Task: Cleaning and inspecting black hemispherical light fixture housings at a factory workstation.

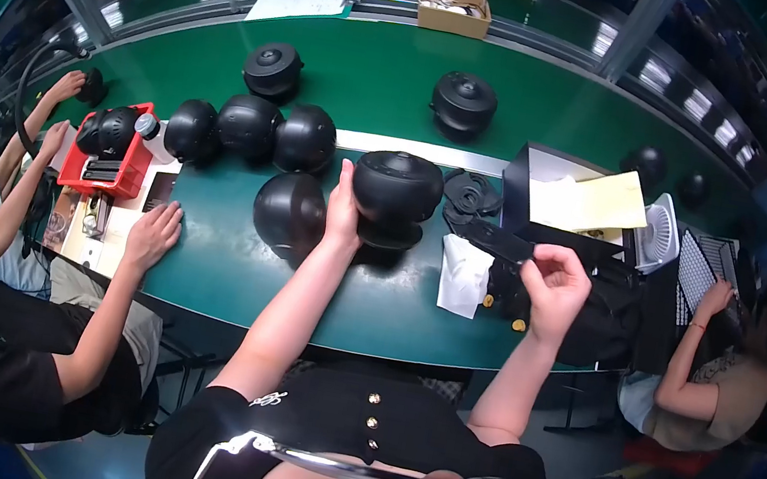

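My left hand (345,210) is wrapped around the side of a black rounded housing (400,184), tilted and raised above the green table. The housing has a ring-shaped top, and its reflection or shadow lies under it. My right hand (554,291) pinches the end of a flat, dark strip-like piece (497,241), whose kind I cannot make out. Beyond that strip lie black moulded ring parts (471,193). A crumpled white cloth or paper (464,275) lies left of my right hand, with small yellow pieces (518,325) beside it. Another black round housing (290,215) stands left of my left forearm.
Several more black housings (248,127) stand across the green table (332,307). An open black box (566,209) holding yellow paper (603,203) is at right, near a white fan-like object (658,235). Co-workers sit on both sides; a red bin (139,173) is at left.
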A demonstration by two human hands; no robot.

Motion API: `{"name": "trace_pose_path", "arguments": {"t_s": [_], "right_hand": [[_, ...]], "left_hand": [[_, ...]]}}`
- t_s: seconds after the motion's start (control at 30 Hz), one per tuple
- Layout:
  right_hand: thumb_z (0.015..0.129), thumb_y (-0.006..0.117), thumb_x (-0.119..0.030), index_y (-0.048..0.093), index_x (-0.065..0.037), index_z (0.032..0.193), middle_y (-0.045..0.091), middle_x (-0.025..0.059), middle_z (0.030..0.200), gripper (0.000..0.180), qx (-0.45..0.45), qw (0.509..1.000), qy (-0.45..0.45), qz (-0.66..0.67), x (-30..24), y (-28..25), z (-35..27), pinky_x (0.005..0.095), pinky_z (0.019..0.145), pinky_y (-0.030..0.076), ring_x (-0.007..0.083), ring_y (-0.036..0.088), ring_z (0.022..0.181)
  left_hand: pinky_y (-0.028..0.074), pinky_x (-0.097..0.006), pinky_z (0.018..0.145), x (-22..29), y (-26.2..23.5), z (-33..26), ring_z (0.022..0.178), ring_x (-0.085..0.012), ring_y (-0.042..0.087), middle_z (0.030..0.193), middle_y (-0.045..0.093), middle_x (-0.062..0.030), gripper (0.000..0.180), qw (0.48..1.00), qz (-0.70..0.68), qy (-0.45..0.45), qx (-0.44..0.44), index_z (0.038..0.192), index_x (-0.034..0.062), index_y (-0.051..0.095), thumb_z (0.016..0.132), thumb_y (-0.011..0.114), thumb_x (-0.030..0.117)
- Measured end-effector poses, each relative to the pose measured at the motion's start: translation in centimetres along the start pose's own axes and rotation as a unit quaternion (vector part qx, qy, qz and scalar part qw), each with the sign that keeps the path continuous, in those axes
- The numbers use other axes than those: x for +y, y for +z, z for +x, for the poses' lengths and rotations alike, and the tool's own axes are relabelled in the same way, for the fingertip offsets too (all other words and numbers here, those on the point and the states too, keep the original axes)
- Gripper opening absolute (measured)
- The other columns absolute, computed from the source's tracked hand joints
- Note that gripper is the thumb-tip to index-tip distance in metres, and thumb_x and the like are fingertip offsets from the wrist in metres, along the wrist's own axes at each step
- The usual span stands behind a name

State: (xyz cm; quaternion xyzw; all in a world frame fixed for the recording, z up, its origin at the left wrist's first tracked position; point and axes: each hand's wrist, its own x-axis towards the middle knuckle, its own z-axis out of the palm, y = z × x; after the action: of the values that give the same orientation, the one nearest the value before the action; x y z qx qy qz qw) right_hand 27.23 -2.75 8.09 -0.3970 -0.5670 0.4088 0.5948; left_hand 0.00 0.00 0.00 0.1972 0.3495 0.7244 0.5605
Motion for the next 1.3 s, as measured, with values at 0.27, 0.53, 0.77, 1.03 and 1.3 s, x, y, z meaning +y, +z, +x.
{"name": "trace_pose_path", "arguments": {"t_s": [0.27,0.53,0.77,1.03,1.3], "right_hand": [[0.075,0.066,0.005,0.062,0.002,0.083,0.062,0.0051,0.081,0.010,-0.035,0.996,-0.077,-0.011,2.6,6.9,0.6,0.0198,0.065,0.048,0.0078,0.059,0.071],[0.080,0.058,0.006,0.056,-0.001,0.083,0.060,0.0087,0.093,0.007,0.125,0.934,0.007,0.336,6.9,6.5,0.0,0.0228,0.076,0.047,0.0104,0.056,0.079],[0.083,0.055,-0.005,0.054,-0.004,0.093,0.059,0.0082,0.098,0.010,0.138,0.888,0.038,0.437,6.4,5.8,-0.3,0.0299,0.085,0.045,0.0150,0.057,0.088],[0.085,0.053,-0.005,0.052,-0.004,0.091,0.059,0.0074,0.097,0.006,0.158,0.885,0.047,0.436,5.9,9.0,-0.7,0.0321,0.075,0.050,0.0183,0.058,0.084],[0.081,0.055,0.001,0.052,-0.001,0.086,0.057,0.0104,0.098,0.007,0.115,0.907,0.044,0.402,5.6,7.9,-0.8,0.0303,0.068,0.051,0.0177,0.059,0.076]], "left_hand": [[0.046,-0.031,0.085,-2.4,0.9,-0.9,0.095,-0.0180,0.058,0.103,0.061,-0.0107,0.052,0.995,0.034,-0.088,-0.018,0.109,-0.0004,0.055,0.094,0.036,0.046],[0.043,-0.036,0.093,-1.9,1.7,-1.4,0.103,-0.0224,0.056,0.112,0.057,-0.0127,0.057,0.988,-0.089,-0.119,-0.039,0.117,0.0013,0.050,0.094,0.030,0.050],[0.040,-0.036,0.096,-1.7,0.9,-1.1,0.109,-0.0220,0.052,0.118,0.054,-0.0102,0.057,0.989,-0.118,-0.092,-0.007,0.119,0.0048,0.049,0.093,0.031,0.053],[0.038,-0.035,0.098,-2.7,0.6,-1.3,0.112,-0.0206,0.049,0.121,0.052,-0.0068,0.056,0.990,-0.113,-0.077,0.025,0.121,0.0081,0.048,0.092,0.032,0.054],[0.037,-0.035,0.099,-2.2,0.4,-1.1,0.113,-0.0207,0.049,0.123,0.051,-0.0068,0.057,0.989,-0.129,-0.066,0.032,0.122,0.0079,0.047,0.092,0.034,0.054]]}}
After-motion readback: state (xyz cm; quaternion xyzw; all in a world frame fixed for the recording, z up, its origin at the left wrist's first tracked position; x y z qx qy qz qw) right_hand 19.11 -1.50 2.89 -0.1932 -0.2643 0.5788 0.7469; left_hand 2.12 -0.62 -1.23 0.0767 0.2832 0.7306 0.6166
